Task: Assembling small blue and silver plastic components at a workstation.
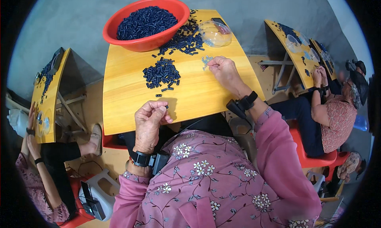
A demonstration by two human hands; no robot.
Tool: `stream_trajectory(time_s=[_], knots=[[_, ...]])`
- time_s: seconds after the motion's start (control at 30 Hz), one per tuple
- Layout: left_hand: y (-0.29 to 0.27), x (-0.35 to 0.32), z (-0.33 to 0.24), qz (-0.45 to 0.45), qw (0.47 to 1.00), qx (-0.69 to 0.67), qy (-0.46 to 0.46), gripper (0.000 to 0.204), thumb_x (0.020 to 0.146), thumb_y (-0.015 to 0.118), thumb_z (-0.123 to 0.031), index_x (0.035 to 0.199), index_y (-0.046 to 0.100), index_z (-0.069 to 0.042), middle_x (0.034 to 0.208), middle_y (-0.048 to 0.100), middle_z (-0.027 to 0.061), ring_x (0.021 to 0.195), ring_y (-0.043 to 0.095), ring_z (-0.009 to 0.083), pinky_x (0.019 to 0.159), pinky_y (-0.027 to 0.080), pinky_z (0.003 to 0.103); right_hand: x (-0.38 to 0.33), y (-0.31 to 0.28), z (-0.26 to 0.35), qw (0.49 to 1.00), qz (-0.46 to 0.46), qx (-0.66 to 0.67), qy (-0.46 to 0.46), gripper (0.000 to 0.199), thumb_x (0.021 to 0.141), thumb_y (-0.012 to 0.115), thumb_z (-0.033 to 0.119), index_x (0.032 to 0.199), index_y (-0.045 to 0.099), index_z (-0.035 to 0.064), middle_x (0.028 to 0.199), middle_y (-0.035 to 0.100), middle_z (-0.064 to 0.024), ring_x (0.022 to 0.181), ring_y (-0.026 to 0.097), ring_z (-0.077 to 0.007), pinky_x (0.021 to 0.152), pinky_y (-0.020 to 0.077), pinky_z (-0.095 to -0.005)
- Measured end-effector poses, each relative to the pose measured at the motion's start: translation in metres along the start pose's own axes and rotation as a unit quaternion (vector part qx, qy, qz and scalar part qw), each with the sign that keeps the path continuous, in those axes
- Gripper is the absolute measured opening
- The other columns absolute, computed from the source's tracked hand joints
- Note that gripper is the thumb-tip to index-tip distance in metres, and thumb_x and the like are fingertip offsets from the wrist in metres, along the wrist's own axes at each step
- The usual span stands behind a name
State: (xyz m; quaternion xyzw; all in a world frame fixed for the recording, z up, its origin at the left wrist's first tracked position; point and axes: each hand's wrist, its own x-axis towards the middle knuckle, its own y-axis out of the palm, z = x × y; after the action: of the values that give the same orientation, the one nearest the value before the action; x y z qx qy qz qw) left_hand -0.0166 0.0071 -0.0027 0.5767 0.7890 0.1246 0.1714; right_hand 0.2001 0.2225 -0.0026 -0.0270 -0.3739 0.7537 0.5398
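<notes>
Pinching a small dark blue piece (pixel 166 107) between thumb and fingertips, my left grip (pixel 149 122) is raised over the near edge of the yellow desk (pixel 127 93). Just beyond it lies a heap of the same dark pieces (pixel 161 73). My right grip (pixel 224 69) rests further out, fingers pressed together on a little cluster of pale bits (pixel 206 61). Past both sit a red basin (pixel 119 33) full of pieces and a clear plastic bowl (pixel 214 33).

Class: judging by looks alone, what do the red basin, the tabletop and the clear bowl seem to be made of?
Red basin: probably plastic, its smooth rim glossy. Tabletop: wood or wood-look laminate, with yellow grain streaks and a slight sheen. Clear bowl: likely thin transparent plastic, see-through with bright glints.
</notes>
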Motion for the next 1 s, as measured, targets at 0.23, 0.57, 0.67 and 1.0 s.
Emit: stream_trajectory(time_s=[0.23,0.57,0.67,1.0], knots=[[-0.002,0.000,-0.002,0.004,1.000,-0.012,-0.005,0.011,0.096,0.057,-0.006,0.103,0.063,0.000,0.080,0.061,0.0040,0.069,0.062,0.0118,0.068,0.058,0.029,0.007,0.007,0.001,0.995,0.037,-0.082,-0.030,0.016,0.078,0.068,0.012,0.080,0.067,-0.0036,0.083,0.067,-0.0214,0.080,0.066,-0.0356,0.075,0.0522,-0.0420],[-0.002,0.001,-0.002,0.009,1.000,-0.004,-0.013,0.010,0.096,0.057,-0.006,0.102,0.062,0.000,0.081,0.060,0.0035,0.069,0.061,0.0116,0.069,0.057,0.029,0.004,0.008,-0.008,0.998,0.019,0.032,-0.041,0.012,0.081,0.060,0.001,0.091,0.067,-0.0035,0.090,0.066,-0.0201,0.082,0.064,-0.0359,0.077,0.0519,-0.0399],[-0.002,0.002,-0.002,0.009,1.000,-0.007,-0.010,0.010,0.096,0.057,-0.006,0.102,0.062,0.000,0.081,0.061,0.0036,0.069,0.061,0.0116,0.069,0.057,0.029,0.004,0.007,-0.006,0.999,0.029,0.028,-0.028,0.012,0.082,0.059,-0.001,0.091,0.066,-0.0033,0.087,0.065,-0.0188,0.081,0.064,-0.0348,0.075,0.0518,-0.0378],[-0.004,0.003,0.000,0.014,1.000,-0.013,-0.004,0.011,0.096,0.057,-0.005,0.103,0.062,0.001,0.082,0.062,0.0040,0.070,0.062,0.0120,0.070,0.057,0.028,0.006,0.007,0.004,0.987,0.092,-0.062,-0.116,0.002,0.078,0.060,-0.002,0.076,0.061,-0.0019,0.080,0.062,-0.0182,0.073,0.061,-0.0347,0.079,0.0504,-0.0405]])
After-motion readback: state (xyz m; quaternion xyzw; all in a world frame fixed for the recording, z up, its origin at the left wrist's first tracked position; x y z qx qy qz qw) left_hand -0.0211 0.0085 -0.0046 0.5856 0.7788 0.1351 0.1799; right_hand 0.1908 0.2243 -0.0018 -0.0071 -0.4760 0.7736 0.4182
